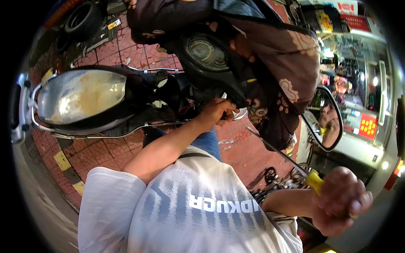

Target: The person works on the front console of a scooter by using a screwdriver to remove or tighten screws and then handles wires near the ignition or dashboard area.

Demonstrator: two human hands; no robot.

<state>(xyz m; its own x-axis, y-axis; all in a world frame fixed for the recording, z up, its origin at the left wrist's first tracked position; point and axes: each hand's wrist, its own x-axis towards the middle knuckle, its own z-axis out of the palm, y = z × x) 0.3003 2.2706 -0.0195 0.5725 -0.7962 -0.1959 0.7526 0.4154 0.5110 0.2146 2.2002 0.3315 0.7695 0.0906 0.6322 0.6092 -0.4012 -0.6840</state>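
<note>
A scooter stands crosswise in front of me, its worn, shiny seat [84, 95] at the left and its round instrument panel [206, 52] near the top middle. My left hand [218, 113] is at the lower edge of the black front panel [221, 80], beneath the instruments. Its fingers are bent and closed there; what they grip is hidden. Far out to the right, my right hand [339, 202] is wrapped round the yellow handle of a long screwdriver [313, 180]. The screwdriver's thin metal shaft points up and left toward the scooter's front, its tip apart from the panel.
A brown patterned cover [278, 71] drapes the handlebars. A rear-view mirror [324, 120] sticks out on the right, close above the screwdriver. Red paving [253, 160] lies beneath. Metal parts [278, 179] lie at lower right. Tyres [82, 17] are at upper left; a lit shopfront is at right.
</note>
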